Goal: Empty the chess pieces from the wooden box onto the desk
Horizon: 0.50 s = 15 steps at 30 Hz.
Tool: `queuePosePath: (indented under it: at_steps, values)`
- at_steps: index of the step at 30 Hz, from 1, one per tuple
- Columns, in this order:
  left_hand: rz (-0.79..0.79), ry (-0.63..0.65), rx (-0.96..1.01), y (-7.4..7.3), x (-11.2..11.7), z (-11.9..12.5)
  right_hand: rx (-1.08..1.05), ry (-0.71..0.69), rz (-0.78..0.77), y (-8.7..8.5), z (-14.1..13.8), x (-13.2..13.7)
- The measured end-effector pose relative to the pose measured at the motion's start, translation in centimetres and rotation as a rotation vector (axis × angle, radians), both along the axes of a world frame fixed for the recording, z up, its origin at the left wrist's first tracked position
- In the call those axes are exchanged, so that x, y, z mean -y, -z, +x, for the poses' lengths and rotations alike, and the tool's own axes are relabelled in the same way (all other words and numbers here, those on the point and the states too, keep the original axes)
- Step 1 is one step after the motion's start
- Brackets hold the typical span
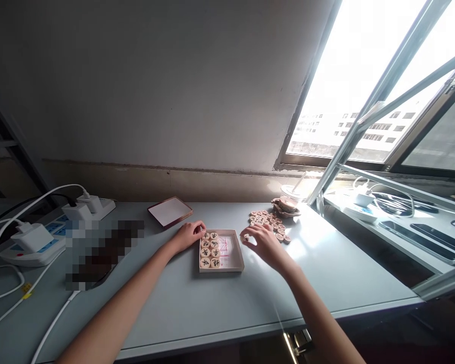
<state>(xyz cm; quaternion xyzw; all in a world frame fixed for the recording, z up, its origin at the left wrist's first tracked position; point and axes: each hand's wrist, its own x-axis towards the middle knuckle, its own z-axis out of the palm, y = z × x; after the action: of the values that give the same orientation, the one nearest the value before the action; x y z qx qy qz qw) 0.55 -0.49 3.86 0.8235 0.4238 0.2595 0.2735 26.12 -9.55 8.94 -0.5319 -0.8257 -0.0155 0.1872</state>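
Note:
A shallow white box (233, 269) lies on the desk, with two columns of round wooden Chinese chess pieces (205, 252) filling its left side. Its right side shows a printed bottom. At the box's far left corner, my left hand (189, 235) is closed with curled fingertips on the rim. Just beyond the right rim hovers my right hand (263, 242), its thumb and fingertips drawn together; what is between them is too small to make out. Behind that hand, several loose chess pieces (258, 217) lie grouped on the desk, partly hidden by it.
The box lid (170, 212) lies open side up at back left. Behind the loose pieces are a brown crumpled item (287, 205) and a clear cup with a straw (293, 192). Power strips (34, 250), cables and a pixelated object (102, 255) occupy the left. A metal frame (349, 121) stands right.

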Motion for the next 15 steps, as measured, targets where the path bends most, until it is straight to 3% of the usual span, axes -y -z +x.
queuePosePath:
  at_steps: [5, 8, 11, 15]
  values:
    - [-0.006, 0.012, 0.008, -0.1, 0.1, 0.0, 0.094, 0.151, 0.049, 2.5, 4.2, -1.7]
    - [-0.013, 0.003, 0.003, -0.1, 0.1, 0.0, 0.075, 0.173, 0.088, 3.0, 5.0, -1.8]
    - [-0.022, -0.001, 0.016, -0.1, 0.1, 0.0, 0.026, 0.086, 0.069, 2.6, 3.7, -1.7]
    - [-0.033, 0.02, 0.056, -0.2, 0.1, 0.0, 0.016, -0.11, 0.015, 1.5, -0.5, -2.5]
